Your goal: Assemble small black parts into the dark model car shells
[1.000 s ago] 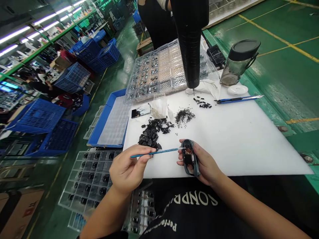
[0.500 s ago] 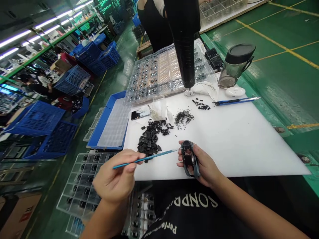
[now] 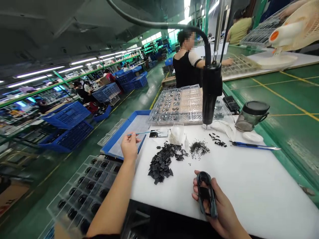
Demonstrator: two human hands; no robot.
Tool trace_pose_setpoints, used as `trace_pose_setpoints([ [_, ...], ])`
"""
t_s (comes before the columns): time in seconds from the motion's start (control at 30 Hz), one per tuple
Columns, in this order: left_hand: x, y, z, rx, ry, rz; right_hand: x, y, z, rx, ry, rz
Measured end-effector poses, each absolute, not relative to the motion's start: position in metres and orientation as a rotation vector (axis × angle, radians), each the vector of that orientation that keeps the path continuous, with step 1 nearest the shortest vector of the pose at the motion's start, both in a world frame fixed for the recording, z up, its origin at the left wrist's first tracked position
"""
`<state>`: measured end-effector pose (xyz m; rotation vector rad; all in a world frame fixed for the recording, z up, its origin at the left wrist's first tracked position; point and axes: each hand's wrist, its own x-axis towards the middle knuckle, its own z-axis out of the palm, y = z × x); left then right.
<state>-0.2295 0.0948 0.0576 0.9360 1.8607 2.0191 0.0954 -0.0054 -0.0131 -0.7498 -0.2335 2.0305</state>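
Observation:
My left hand [image 3: 129, 146] pinches a thin blue brush [image 3: 143, 133] near its middle. The brush's far tip reaches a small flat plate smeared with black [image 3: 163, 133]; whether it touches cannot be made out. My right hand [image 3: 220, 202] is wrapped round a dark grey model car body [image 3: 206, 196] with openings in it, held above the front of the white work board [image 3: 261, 186]. Between the hands lies a heap of flat black pieces [image 3: 160, 164]. Farther back are tiny black parts [image 3: 199, 148] and a few black strips [image 3: 218, 140].
A black power screwdriver [image 3: 210, 96] hangs over the board. Behind it stands a clear compartment tray [image 3: 179, 103]. A blue tray [image 3: 119, 132] lies left. At right are a lidded cup [image 3: 251, 116] and a blue knife [image 3: 256, 145]. A co-worker [image 3: 186, 63] sits beyond.
My left hand has carried the brush from the car body out to the black-smeared plate. My right hand still holds the body, now lower in view. The head view has tipped up.

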Motion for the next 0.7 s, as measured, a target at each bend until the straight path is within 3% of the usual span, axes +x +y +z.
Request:
trace_pose_setpoints([
  [0.3,-0.241,0.142,-0.008,0.355,1.575,1.691,0.091,-0.009,-0.03,-0.677,-0.202,1.98],
  [0.7,-0.239,0.112,0.008,0.153,1.461,1.734,0.088,-0.008,-0.006,-0.68,-0.178,2.002],
])
